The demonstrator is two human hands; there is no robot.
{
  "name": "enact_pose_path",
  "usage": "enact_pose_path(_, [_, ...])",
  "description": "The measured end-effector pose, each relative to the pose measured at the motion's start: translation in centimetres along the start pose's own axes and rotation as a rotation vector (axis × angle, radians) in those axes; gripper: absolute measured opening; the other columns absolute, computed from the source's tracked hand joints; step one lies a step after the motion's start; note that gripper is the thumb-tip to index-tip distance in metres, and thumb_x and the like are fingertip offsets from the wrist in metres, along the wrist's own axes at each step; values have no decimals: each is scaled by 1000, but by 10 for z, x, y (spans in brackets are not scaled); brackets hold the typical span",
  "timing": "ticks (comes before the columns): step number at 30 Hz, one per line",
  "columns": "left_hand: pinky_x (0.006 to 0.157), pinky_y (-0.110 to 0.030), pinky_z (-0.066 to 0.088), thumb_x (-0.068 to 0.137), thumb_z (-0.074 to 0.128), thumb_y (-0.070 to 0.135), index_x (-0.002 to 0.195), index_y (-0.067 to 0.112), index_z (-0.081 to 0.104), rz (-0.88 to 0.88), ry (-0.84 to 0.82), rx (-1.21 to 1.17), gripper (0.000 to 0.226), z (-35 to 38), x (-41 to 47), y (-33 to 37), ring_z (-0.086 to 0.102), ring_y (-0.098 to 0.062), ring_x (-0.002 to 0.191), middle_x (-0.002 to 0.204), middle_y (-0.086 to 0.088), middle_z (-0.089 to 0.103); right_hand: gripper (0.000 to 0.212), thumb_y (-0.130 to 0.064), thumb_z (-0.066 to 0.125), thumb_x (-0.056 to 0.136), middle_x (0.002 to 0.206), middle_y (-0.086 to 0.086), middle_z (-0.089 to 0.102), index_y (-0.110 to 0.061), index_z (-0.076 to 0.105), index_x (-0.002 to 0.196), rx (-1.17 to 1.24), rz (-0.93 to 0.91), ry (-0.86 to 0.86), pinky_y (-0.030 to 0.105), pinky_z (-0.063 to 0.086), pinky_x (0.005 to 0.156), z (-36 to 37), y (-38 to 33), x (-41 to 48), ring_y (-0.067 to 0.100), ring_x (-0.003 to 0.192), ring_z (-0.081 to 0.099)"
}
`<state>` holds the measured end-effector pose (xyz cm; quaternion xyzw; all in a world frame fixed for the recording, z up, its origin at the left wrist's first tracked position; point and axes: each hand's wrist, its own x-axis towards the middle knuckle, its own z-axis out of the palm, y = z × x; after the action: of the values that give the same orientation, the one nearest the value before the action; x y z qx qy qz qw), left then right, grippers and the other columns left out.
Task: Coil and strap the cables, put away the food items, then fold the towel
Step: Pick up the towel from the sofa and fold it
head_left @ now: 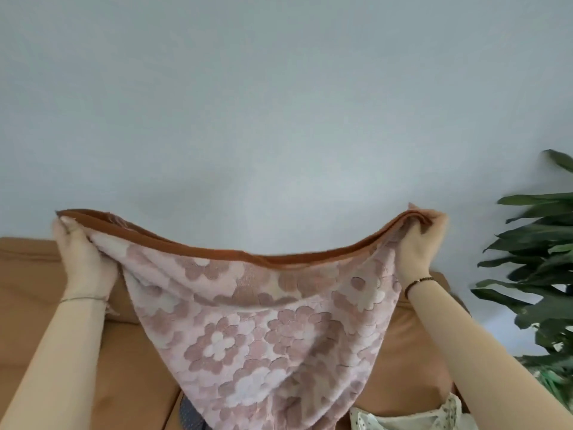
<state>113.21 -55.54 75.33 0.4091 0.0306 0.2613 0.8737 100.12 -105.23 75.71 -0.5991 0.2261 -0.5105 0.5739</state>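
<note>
A pink towel [263, 321] with a flower pattern and a brown hem hangs in the air in front of me. My left hand [80, 252] grips its upper left corner. My right hand [421, 237] grips its upper right corner. The top hem sags between the two hands, and the cloth drapes down to a point near the bottom of the view. No cables or food items are in view.
A tan leather sofa [37, 290] stands behind and below the towel, against a pale wall. A green leafy plant [539, 268] fills the right edge. A white flowered cloth [412, 417] and a dark dotted item [189, 414] lie on the sofa seat.
</note>
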Motion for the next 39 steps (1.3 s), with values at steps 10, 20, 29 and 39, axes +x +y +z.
enact_pose_path(10, [82,-33,43,108,39,42,124,4,55,-479,-733,-247,45,88,-52,-24,49,-12,69,91,-9,52,22,2,48,100,95,19,59,-20,51,100,353,-88,-315,33,51,50,33,-74,-26,26,53,60])
enact_pose_path(20, [82,-27,56,93,50,29,119,7,63,-586,-1118,287,36,143,-156,-53,70,-16,93,101,-5,73,15,10,63,85,78,16,66,-3,71,85,74,-14,-1049,27,44,55,54,-70,-79,19,58,53])
enact_pose_path(29, [87,-32,56,88,69,39,100,15,70,-684,-1295,318,27,141,-161,-53,68,-20,94,101,-6,71,22,3,70,82,91,-16,66,-15,66,94,-163,-153,-1076,34,52,78,32,-82,-67,13,77,59])
enact_pose_path(39, [84,-31,57,83,76,43,106,9,72,-603,-1217,298,41,123,-170,-63,69,-22,93,99,-9,71,21,-8,69,90,92,-7,65,-22,56,100,-116,-137,-870,30,53,69,15,-72,-100,13,70,61])
